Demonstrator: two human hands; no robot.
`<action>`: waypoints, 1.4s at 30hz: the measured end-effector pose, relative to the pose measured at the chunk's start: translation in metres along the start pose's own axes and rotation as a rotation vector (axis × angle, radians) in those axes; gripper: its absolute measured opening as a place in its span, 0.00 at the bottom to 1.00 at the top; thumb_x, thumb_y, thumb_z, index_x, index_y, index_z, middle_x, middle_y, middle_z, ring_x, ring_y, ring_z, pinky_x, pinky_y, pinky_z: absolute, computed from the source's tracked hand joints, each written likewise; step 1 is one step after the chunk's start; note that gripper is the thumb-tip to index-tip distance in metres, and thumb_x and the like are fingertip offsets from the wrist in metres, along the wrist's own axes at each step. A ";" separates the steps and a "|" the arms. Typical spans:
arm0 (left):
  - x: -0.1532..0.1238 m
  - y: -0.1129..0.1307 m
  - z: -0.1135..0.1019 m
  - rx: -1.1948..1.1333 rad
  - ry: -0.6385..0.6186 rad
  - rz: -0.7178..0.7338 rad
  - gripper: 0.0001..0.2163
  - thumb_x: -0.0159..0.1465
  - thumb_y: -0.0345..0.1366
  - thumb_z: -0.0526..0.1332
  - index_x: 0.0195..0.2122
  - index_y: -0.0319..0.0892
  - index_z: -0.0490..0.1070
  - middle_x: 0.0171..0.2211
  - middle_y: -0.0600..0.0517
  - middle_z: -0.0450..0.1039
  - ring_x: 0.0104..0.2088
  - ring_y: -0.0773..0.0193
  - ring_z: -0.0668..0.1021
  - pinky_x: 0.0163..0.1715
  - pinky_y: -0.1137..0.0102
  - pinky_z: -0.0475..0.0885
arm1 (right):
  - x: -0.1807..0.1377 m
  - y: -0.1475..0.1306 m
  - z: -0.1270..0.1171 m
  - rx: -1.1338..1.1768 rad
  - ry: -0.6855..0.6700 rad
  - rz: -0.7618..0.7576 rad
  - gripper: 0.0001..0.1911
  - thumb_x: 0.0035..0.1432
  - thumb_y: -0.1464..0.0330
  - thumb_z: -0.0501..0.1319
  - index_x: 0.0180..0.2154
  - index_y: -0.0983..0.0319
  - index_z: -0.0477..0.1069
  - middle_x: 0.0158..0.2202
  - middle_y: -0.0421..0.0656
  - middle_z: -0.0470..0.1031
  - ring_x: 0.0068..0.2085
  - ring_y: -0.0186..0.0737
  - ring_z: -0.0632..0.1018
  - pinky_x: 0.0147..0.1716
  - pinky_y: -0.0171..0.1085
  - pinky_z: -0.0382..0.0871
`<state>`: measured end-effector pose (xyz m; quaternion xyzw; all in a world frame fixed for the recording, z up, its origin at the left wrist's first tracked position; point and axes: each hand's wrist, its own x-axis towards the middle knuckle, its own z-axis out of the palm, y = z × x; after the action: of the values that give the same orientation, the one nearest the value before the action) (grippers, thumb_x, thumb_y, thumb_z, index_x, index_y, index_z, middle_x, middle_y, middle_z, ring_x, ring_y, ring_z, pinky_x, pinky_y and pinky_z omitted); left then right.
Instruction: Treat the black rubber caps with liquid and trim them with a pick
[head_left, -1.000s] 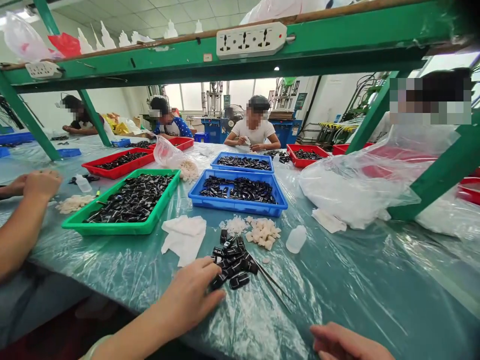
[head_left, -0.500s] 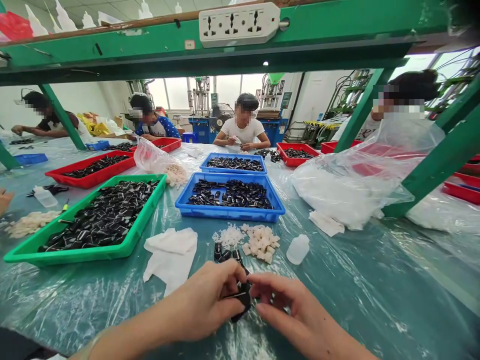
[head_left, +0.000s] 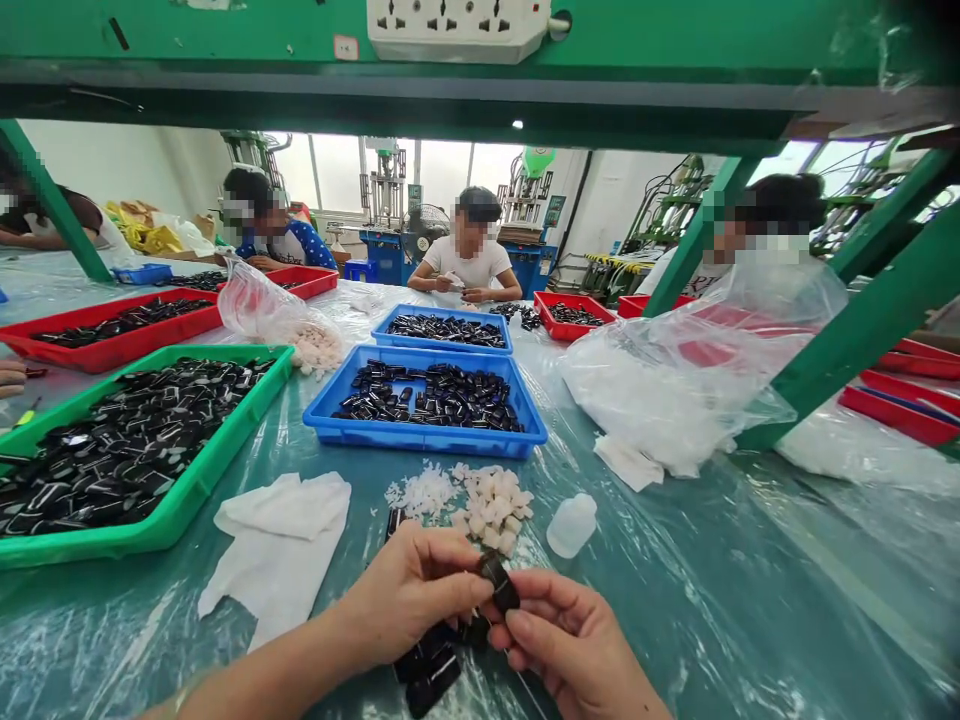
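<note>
A small glossy black plastic part (head_left: 499,582) is held up between my two hands. My left hand (head_left: 409,595) pinches its left side between thumb and forefinger. The fingertips of my right hand (head_left: 559,625) close on its lower right side. Below them, several similar black parts (head_left: 431,675) lie on the plastic-covered table, partly hidden by my hands. Just beyond my fingers are a pile of cream-coloured foam-like pieces (head_left: 491,505) and a heap of small white translucent bits (head_left: 424,492). A white squeeze bottle (head_left: 571,525) stands right of the piles.
A blue tray (head_left: 427,440) and a green tray (head_left: 150,535) hold many black parts. A white cloth (head_left: 281,540) lies left of my hands. Clear plastic bags (head_left: 675,390) sit at right, beside a green frame post (head_left: 847,340). Co-workers (head_left: 469,255) sit across the table.
My hands have come together, and the black part is now raised between both sets of fingers. The view has shifted right and tilted down slightly.
</note>
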<state>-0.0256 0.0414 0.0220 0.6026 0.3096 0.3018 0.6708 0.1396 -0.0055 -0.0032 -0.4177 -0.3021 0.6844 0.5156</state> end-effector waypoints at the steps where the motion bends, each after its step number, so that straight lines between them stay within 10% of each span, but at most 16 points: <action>1: 0.000 -0.001 0.001 0.041 0.008 0.011 0.12 0.58 0.38 0.59 0.26 0.33 0.75 0.24 0.52 0.66 0.23 0.74 0.67 0.24 0.77 0.62 | 0.000 0.001 0.000 0.003 -0.003 0.013 0.14 0.36 0.70 0.73 0.30 0.65 0.77 0.26 0.45 0.79 0.25 0.31 0.77 0.22 0.25 0.67; 42: -0.007 -0.016 0.008 -0.012 0.046 -0.102 0.18 0.57 0.45 0.58 0.17 0.36 0.65 0.17 0.55 0.59 0.16 0.74 0.62 0.16 0.76 0.55 | -0.002 0.008 -0.006 -0.363 -0.189 0.204 0.18 0.40 0.57 0.68 0.24 0.67 0.72 0.21 0.41 0.73 0.18 0.25 0.70 0.18 0.26 0.62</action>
<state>-0.0236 0.0295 0.0071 0.5749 0.3535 0.2827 0.6816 0.1414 -0.0095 -0.0123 -0.4660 -0.4234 0.7035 0.3298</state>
